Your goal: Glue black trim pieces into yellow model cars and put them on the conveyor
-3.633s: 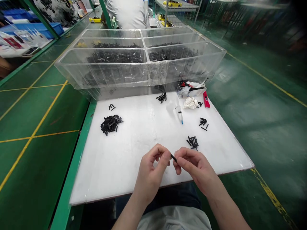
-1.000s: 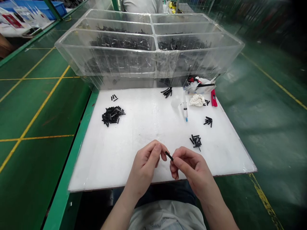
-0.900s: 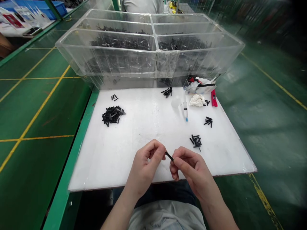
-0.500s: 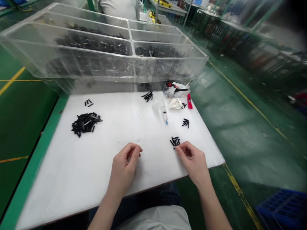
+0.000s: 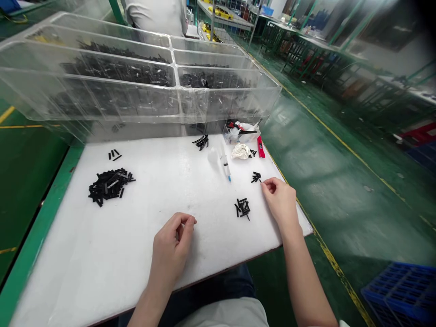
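Note:
My right hand (image 5: 282,202) is at the right of the white tabletop (image 5: 143,245), thumb and forefinger pinched on a short black strip (image 5: 260,181) at the edge of a small group of black strips (image 5: 255,176). Nearer me lies a larger loose group of black strips (image 5: 242,208), apart from both hands. My left hand (image 5: 172,245) rests near the front middle, its fingers curled and fingertips pressed together; whatever they hold, if anything, is too small to make out. A syringe with a blue tip (image 5: 225,167) lies between the hands, farther back.
A big heap of black strips (image 5: 109,185) is at left. Behind the tabletop stands a clear divided bin (image 5: 190,102) of black parts. Back right are a small clear box (image 5: 242,135), crumpled tissue (image 5: 240,151), a red tool (image 5: 260,147) and curved black pieces (image 5: 201,142).
My right hand has moved away from the nearer group of strips, back and to the right, to the smaller group. My left hand keeps its curled pose. The whole view has shifted slightly.

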Tool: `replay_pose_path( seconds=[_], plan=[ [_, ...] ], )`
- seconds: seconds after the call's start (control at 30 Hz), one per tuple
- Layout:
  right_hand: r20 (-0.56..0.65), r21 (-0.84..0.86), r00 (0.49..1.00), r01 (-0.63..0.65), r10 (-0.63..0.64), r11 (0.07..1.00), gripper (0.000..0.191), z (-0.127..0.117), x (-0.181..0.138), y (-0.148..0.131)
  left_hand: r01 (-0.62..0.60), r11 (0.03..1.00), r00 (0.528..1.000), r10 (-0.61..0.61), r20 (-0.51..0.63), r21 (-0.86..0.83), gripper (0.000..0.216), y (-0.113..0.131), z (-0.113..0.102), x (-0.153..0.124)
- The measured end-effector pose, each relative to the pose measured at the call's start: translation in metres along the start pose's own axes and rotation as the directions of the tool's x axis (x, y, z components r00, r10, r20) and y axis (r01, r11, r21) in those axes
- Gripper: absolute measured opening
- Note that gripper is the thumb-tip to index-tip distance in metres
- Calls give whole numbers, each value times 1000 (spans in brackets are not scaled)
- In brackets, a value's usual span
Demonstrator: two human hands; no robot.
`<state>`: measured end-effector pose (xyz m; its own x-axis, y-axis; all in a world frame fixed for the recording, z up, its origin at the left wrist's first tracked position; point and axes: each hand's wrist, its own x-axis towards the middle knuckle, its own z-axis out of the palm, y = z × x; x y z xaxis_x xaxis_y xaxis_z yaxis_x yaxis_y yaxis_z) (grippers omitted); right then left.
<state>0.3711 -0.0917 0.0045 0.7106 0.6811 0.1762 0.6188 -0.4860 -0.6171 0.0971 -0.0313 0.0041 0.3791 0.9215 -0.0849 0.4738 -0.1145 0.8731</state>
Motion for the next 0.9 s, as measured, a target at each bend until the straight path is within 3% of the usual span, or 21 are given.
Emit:
replay_pose_path(
  seconds=[0.13, 0.23, 0.33, 0.43, 0.53, 0.63, 0.73, 0.9],
  plan=[
    [132, 191, 989, 40, -67, 981, 20, -10, -44, -29, -36, 997, 998, 39, 45, -65, 30, 6, 1, -5],
    [264, 374, 919, 183, -293, 909, 12, -9, -81, -60, -58, 983, 989, 80, 124, -172, 31, 20, 1, -14],
    [204, 407, 859, 362, -470, 839, 13, -3, -104, -81, -54, 972, 982, 93, 164, -229, 30, 32, -2, -22],
    [124, 448, 848, 415, -515, 792, 18, 3, -113, -88, -3, 965, 989, 41, 141, -262, 28, 36, -7, -25],
    [181, 577, 878, 270, -442, 771, 16, 2, -116, -91, 77, 932, 987, -20, 162, -353, 27, 34, -13, -26],
    [364, 671, 899, -70, -246, 738, 11, -4, -117, -97, 135, 890, 980, -54, 194, -436, 25, 34, -15, -24],
    [526, 678, 846, -357, -86, 642, 17, -8, -117, -103, 165, 877, 974, -73, 216, -451, 21, 35, -15, -23],
    [671, 640, 737, -520, -83, 566, 29, -7, -117, -105, 176, 886, 972, -88, 216, -430, 21, 36, -16, -21]
  ],
)
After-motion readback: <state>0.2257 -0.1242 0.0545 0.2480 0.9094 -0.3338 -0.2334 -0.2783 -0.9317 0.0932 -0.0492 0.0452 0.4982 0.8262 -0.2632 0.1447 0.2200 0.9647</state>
